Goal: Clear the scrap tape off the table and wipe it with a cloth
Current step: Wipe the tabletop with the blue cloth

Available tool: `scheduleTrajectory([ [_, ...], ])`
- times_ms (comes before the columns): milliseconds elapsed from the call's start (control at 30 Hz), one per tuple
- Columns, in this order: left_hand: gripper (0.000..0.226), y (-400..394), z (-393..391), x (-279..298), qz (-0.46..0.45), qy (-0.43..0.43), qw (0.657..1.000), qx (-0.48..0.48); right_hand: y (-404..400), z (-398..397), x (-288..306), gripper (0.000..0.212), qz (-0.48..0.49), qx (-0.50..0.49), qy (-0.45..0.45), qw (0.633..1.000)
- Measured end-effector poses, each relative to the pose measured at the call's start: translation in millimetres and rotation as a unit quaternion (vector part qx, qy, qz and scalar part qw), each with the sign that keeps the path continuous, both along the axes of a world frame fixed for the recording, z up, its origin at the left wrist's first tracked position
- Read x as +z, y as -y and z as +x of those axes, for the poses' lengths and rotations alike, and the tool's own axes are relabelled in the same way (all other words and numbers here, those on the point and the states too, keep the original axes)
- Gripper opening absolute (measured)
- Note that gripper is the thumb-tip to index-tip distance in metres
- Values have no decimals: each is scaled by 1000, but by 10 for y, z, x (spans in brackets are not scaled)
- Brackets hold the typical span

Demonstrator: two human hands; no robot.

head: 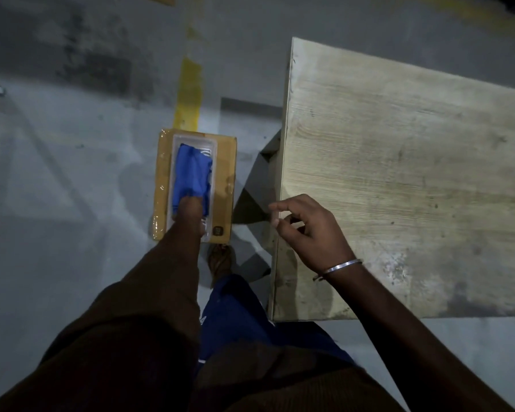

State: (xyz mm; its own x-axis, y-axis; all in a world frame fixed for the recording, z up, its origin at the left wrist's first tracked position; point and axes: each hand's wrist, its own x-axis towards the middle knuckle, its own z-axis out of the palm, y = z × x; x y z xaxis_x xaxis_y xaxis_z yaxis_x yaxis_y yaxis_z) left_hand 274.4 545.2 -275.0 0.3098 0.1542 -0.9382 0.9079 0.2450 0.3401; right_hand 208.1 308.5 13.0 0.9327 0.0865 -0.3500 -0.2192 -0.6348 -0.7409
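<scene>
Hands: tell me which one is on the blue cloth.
The left hand, reaching down into the tray to the blue cloth. The right hand hovers at the table edge.

Dim light. Grey, stained concrete floor point(72, 173) with a worn yellow line point(188, 93) running toward the pale wood-grain bench's point(399, 173) left edge.

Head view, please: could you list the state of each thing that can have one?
blue cloth: crumpled in the tray, not yet lifted.
clear tray: open-topped, on the cardboard box.
cardboard box: closed, taped, on the floor.
table: smudged; no scrap tape visible.
left hand: reaching down onto the cloth; grip hidden.
right hand: loosely curled over the table edge, holding nothing.
</scene>
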Motion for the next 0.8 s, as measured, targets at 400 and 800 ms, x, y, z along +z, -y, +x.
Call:
scheduleTrajectory([
  [400,9,351,-285,1536,-15,268,920,287,422,-349,165,29,81,-19,35,996],
  [800,26,2179,-1152,3899,-182,490,843,126,1399,-625,962,67,486,-289,-245,787],
])
